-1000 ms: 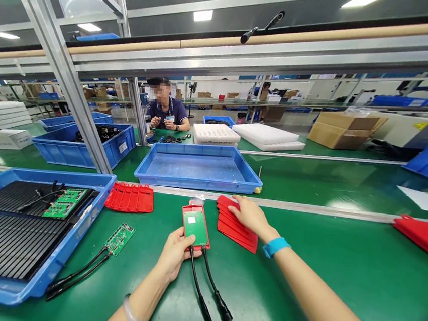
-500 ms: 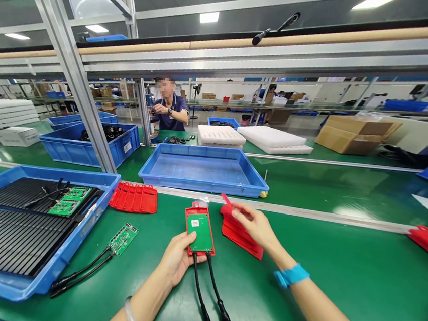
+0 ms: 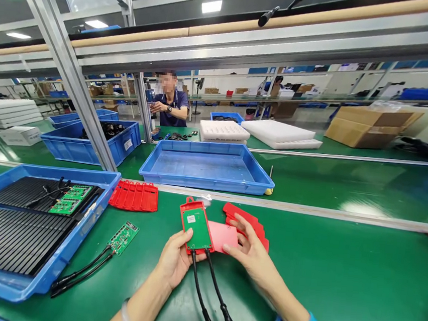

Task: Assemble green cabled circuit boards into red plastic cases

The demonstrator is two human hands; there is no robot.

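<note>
Case (image 3: 184,209), red, one: it lies in your left hand (image 3: 174,258), above the bench (image 3: 309,270), and holds one green board (image 3: 201,232) with one white label. Your left grip is clamped on the case, thumb over the board's edge and fingers beneath, mostly hidden. Two black cables (image 3: 197,286) run from its lower end toward you; their tips are cut off by the lower edge of view. Your right grip is closed on one pale red plate (image 3: 222,236), held at the case's right side; its left end is hidden behind the case. Beyond your right hand (image 3: 257,255) lies one fanned stack (image 3: 244,215) of red plates, partly covered by your fingers, so its number cannot be told. To the left, one loose board (image 3: 124,237) carries two black leads (image 3: 84,269). One blue bin (image 3: 112,187), cut off at the left, holds two ribbed black panels (image 3: 13,242) and green boards (image 3: 72,200) set close together. Beside it lies one row of red cases (image 3: 134,196), overlapping and hard to count. Across the bench stand one shallow blue tray (image 3: 204,183) and, farther back, one person (image 3: 169,107), partly hidden by the bench.
</note>
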